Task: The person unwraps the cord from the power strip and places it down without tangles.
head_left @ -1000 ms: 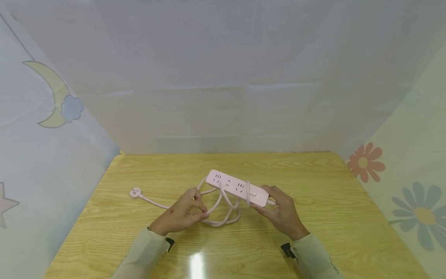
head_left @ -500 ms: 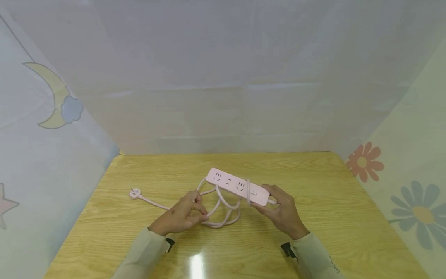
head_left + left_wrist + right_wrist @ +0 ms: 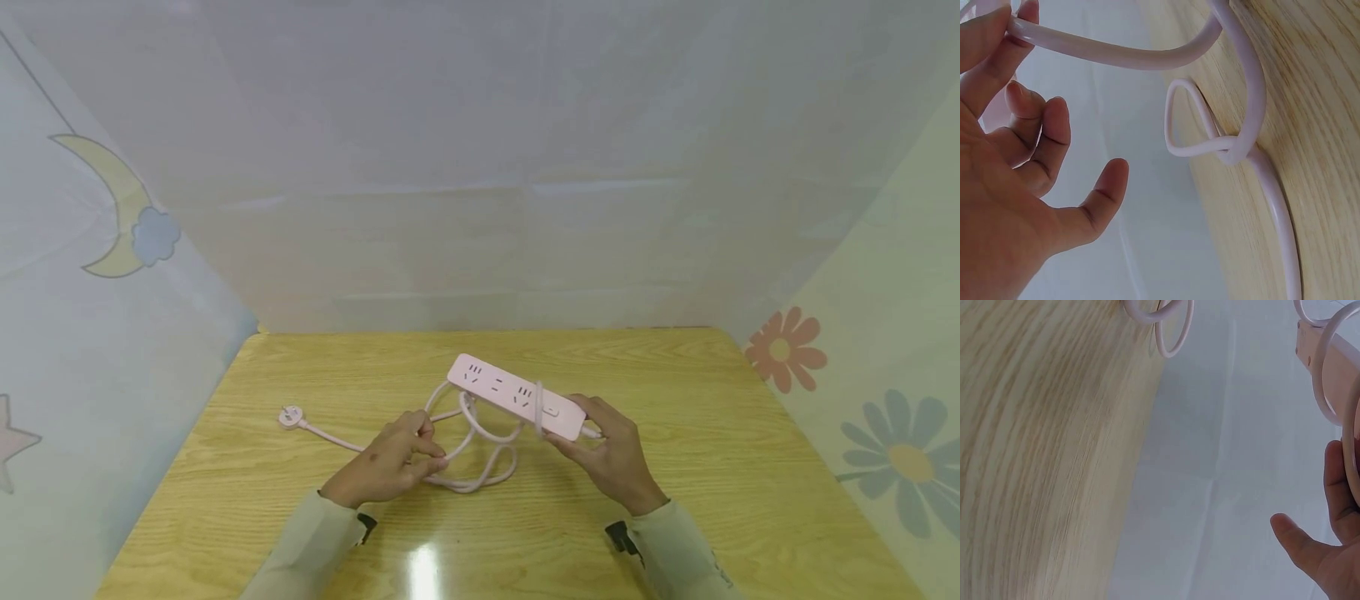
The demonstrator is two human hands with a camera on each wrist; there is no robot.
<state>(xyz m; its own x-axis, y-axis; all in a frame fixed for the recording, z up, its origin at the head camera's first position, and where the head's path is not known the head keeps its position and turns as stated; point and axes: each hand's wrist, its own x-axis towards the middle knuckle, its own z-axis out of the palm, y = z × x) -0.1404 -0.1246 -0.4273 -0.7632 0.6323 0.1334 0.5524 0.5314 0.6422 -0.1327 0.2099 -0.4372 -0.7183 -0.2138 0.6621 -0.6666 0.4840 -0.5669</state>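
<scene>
A pale pink power strip (image 3: 517, 396), tilted with its left end higher, is held above the table by my right hand (image 3: 618, 462) gripping its right end. One turn of its pink cord (image 3: 538, 408) passes round the strip beside the switch. My left hand (image 3: 386, 467) pinches the cord between fingertips; in the left wrist view the pinched cord (image 3: 1110, 55) runs off to the right, while the other fingers stay loosely bent. Loose loops hang between the hands and partly lie on the table. In the right wrist view, the strip (image 3: 1338, 372) shows only in part.
The round plug (image 3: 291, 417) lies at the table's left, its cord leading toward my left hand. A wood-grain table (image 3: 637, 542) spreads beneath, bounded by a pale back sheet (image 3: 480, 250) and printed side sheets with a moon (image 3: 112, 175) and flowers (image 3: 911, 462).
My right hand has raised the strip slightly, shifting it a little right. A loop of cord below the strip has changed shape. My left hand keeps its pinch almost in place.
</scene>
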